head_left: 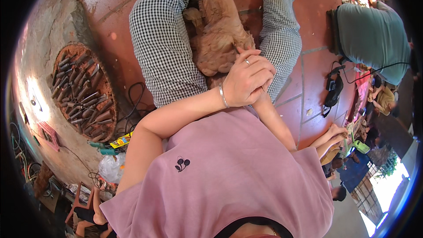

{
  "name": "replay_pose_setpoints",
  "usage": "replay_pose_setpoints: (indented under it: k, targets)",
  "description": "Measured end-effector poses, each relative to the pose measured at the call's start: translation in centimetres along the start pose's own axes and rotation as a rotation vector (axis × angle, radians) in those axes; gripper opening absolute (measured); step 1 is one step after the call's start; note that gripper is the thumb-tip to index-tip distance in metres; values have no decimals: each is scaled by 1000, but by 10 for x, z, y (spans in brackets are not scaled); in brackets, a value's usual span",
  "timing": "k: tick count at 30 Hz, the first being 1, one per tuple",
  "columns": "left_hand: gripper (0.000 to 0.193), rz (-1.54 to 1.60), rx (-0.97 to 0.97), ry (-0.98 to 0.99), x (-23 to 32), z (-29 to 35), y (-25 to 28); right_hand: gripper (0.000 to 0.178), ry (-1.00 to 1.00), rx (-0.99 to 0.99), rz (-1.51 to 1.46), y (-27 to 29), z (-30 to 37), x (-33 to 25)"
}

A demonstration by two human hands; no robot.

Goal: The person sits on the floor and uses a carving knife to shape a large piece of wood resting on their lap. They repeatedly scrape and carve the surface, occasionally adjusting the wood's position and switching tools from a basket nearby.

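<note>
A reddish-brown carved wooden piece (218, 46) with rounded, uneven forms lies between my legs in checked trousers (165, 48). My left hand (244, 79), with a ring and a metal bracelet, is closed over my right hand (260, 97) at the carving's near right side. Most of the right hand is covered by the left. Fingertips reach to the wood, and a small dark spot or tip shows there. Whatever is inside the closed hands is hidden.
On the left, a round tray (115, 117) holds many wooden-handled carving tools (81, 90). Dark cables (134, 101) and a clear plastic bag (111, 167) lie near it. A black pouch (333, 90) rests on the red tiles at right. Other people sit around, one in a green shirt (370, 37).
</note>
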State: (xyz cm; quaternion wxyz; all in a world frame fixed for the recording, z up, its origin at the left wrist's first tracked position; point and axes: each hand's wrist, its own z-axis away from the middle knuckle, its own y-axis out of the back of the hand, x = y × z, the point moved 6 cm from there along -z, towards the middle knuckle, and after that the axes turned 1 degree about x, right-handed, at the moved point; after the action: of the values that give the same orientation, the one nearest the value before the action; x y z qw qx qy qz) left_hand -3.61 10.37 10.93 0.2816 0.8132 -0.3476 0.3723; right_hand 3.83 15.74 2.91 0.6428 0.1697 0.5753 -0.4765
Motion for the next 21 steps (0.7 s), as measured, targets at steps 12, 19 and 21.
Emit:
replay_pose_setpoints:
  k: [12, 19, 21]
  targets:
    - [12, -7, -29, -23, -1, 1, -5, 33, 23, -52, 75, -5, 6, 0]
    - [12, -7, -21, -23, 8, -2, -7, 33, 129, -115, 289, -13, 16, -11]
    - [12, 15, -66, -96, 10, -1, -3, 33, 176, -126, 359, -13, 18, -14]
